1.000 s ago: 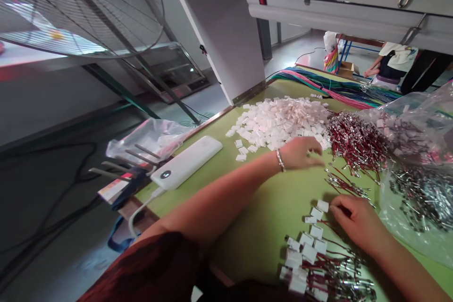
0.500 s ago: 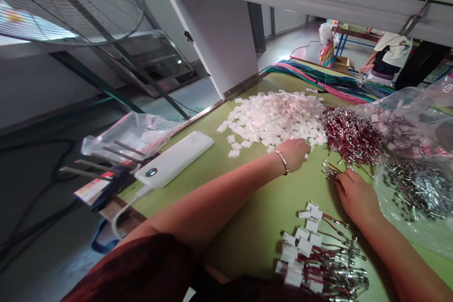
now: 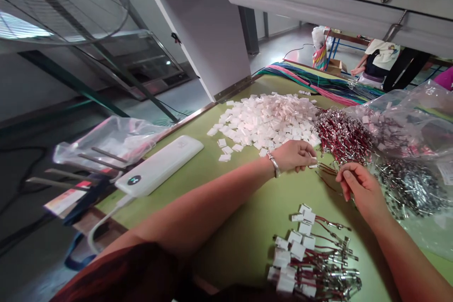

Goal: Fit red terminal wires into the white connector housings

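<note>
the left hand (image 3: 294, 155) pinches one white connector (image 3: 313, 164) in its fingertips, just beside some thin red wires (image 3: 327, 168); best to keep it level and steady, fingertips clear of its ends. the right hand (image 3: 363, 191) has curled fingers near those wires, though at this angle i cannot tell whether they grip one. counted: one connector pile (image 3: 269, 120), one red wire heap (image 3: 344, 136), one cluster of wired connectors (image 3: 297, 250), one power bank (image 3: 161, 165).

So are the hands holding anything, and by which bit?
The left hand pinches a small white block, seemingly by one end. Whether the right hand holds the nearby red wires is unclear.
</note>
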`<state>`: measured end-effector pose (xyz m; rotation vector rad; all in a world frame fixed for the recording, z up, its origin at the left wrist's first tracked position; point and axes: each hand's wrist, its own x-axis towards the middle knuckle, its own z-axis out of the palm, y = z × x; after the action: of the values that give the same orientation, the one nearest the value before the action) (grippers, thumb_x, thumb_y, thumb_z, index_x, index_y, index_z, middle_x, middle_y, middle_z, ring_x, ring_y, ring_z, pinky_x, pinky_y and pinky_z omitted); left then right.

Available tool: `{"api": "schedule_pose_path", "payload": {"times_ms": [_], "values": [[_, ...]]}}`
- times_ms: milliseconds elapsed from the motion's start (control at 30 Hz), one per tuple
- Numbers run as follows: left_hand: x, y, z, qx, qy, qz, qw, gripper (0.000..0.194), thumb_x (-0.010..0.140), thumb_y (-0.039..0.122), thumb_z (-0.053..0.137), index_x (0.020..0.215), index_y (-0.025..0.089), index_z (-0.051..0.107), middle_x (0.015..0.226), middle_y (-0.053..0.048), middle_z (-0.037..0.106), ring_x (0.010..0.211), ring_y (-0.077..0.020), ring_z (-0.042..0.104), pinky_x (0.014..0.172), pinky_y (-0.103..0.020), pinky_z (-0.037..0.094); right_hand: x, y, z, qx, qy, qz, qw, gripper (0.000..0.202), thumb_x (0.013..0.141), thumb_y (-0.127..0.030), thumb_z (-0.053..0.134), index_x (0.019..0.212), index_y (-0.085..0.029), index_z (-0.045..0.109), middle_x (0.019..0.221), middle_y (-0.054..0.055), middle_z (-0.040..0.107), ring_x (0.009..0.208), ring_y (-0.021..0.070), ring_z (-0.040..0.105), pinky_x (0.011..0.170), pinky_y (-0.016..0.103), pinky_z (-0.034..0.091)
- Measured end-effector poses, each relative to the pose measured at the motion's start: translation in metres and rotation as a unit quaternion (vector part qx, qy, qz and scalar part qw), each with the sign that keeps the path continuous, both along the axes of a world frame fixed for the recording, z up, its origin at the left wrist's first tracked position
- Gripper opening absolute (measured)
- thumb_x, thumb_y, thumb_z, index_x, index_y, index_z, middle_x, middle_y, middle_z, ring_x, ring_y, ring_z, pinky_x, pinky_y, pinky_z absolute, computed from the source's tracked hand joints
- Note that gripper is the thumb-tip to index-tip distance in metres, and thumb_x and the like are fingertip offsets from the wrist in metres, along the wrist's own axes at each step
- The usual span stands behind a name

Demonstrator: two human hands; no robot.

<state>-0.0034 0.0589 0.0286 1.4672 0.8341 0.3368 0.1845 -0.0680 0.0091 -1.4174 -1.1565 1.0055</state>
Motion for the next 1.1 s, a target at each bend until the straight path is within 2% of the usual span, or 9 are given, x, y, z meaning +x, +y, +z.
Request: {"api": "schedule_pose_path", "payload": {"times_ms": [100, 167, 233, 400, 567, 700, 767, 967, 1100], "values": [[0.005, -0.005, -0.003, -0.079, -0.054, 0.023, 0.995, 0.016, 0.077, 0.009, 0.066, 0.093, 0.011, 0.066, 0.051, 0.005, 0.059, 0.039, -0.0023, 0.048, 0.041, -0.014, 0.039, -0.001, -0.002, 0.003, -0.03, 0.051, 0.031, 0.998, 0.021, 0.08, -0.038, 0.061, 0.088, -0.02, 0.059, 0.075, 0.0, 0.062, 0.051, 0.0085, 0.049, 0.042, 0.022, 0.041], [0.009, -0.009, -0.006, -0.141, -0.068, 0.038, 0.987, 0.008, 0.078, 0.007, 0.064, 0.086, 0.01, 0.066, 0.053, 0.003, 0.061, 0.041, -0.0025, 0.051, 0.042, -0.013, 0.039, -0.004, -0.004, 0.005, -0.06, 0.043, 0.028, 0.997, 0.022, 0.078, -0.04, 0.062, 0.085, -0.02, 0.06, 0.072, 0.0, 0.062, 0.047, 0.0078, 0.046, 0.037, 0.02, 0.035], [0.012, -0.012, -0.009, -0.196, -0.081, 0.041, 0.976, 0.003, 0.079, 0.007, 0.064, 0.078, 0.01, 0.064, 0.055, 0.001, 0.063, 0.044, -0.0035, 0.054, 0.043, -0.014, 0.04, -0.009, -0.007, 0.007, -0.071, -0.012, 0.015, 0.997, 0.022, 0.079, -0.042, 0.06, 0.082, -0.02, 0.061, 0.068, 0.0, 0.062, 0.043, 0.007, 0.042, 0.036, 0.02, 0.03], [0.016, -0.018, -0.016, -0.254, -0.106, 0.022, 0.961, 0.008, 0.079, 0.011, 0.067, 0.074, 0.009, 0.061, 0.058, -0.002, 0.065, 0.044, -0.0055, 0.056, 0.043, -0.016, 0.041, -0.018, -0.011, 0.005, -0.019, -0.199, -0.006, 0.98, 0.021, 0.08, -0.038, 0.057, 0.07, -0.02, 0.062, 0.06, -0.001, 0.061, 0.053, 0.0113, 0.049, 0.051, 0.024, 0.038], [0.014, -0.019, -0.021, -0.249, -0.115, -0.015, 0.961, 0.008, 0.078, 0.014, 0.068, 0.08, 0.009, 0.062, 0.061, -0.003, 0.067, 0.045, -0.0058, 0.058, 0.045, -0.017, 0.042, -0.015, -0.011, -0.002, 0.021, -0.302, -0.023, 0.953, 0.022, 0.084, -0.037, 0.052, 0.072, -0.02, 0.06, 0.055, -0.002, 0.057, 0.049, 0.0114, 0.049, 0.05, 0.023, 0.037], [0.013, -0.02, -0.024, -0.215, -0.117, -0.057, 0.968, 0.018, 0.074, 0.019, 0.072, 0.087, 0.009, 0.064, 0.059, -0.002, 0.068, 0.043, -0.0071, 0.058, 0.042, -0.017, 0.041, -0.014, -0.013, -0.005, 0.113, -0.449, -0.022, 0.886, 0.019, 0.087, -0.031, 0.048, 0.077, -0.02, 0.06, 0.062, 0.001, 0.062, 0.055, 0.0135, 0.053, 0.055, 0.025, 0.037], [0.012, -0.022, -0.026, -0.196, -0.128, -0.082, 0.969, 0.023, 0.07, 0.023, 0.076, 0.085, 0.009, 0.064, 0.06, -0.002, 0.068, 0.044, -0.0075, 0.059, 0.043, -0.018, 0.043, -0.017, -0.014, -0.006, 0.135, -0.479, -0.015, 0.868, 0.02, 0.088, -0.029, 0.046, 0.078, -0.02, 0.06, 0.063, 0.002, 0.062, 0.056, 0.0144, 0.054, 0.056, 0.026, 0.037], [0.012, -0.023, -0.027, -0.173, -0.139, -0.108, 0.969, 0.031, 0.066, 0.031, 0.079, 0.083, 0.01, 0.064, 0.059, -0.001, 0.068, 0.043, -0.0066, 0.057, 0.043, -0.018, 0.042, -0.019, -0.016, -0.002, 0.079, -0.428, 0.005, 0.9, 0.02, 0.088, -0.033, 0.048, 0.077, -0.021, 0.059, 0.06, -0.001, 0.06, 0.053, 0.0125, 0.052, 0.053, 0.023, 0.036], [0.012, -0.023, -0.029, -0.171, -0.137, -0.108, 0.97, 0.031, 0.066, 0.031, 0.078, 0.083, 0.01, 0.064, 0.058, -0.001, 0.067, 0.043, -0.007, 0.058, 0.044, -0.019, 0.043, -0.016, -0.015, -0.002, 0.09, -0.438, 0.066, 0.892, 0.023, 0.091, -0.03, 0.042, 0.076, -0.021, 0.057, 0.058, -0.002, 0.057, 0.052, 0.0118, 0.05, 0.052, 0.023, 0.034]]}}
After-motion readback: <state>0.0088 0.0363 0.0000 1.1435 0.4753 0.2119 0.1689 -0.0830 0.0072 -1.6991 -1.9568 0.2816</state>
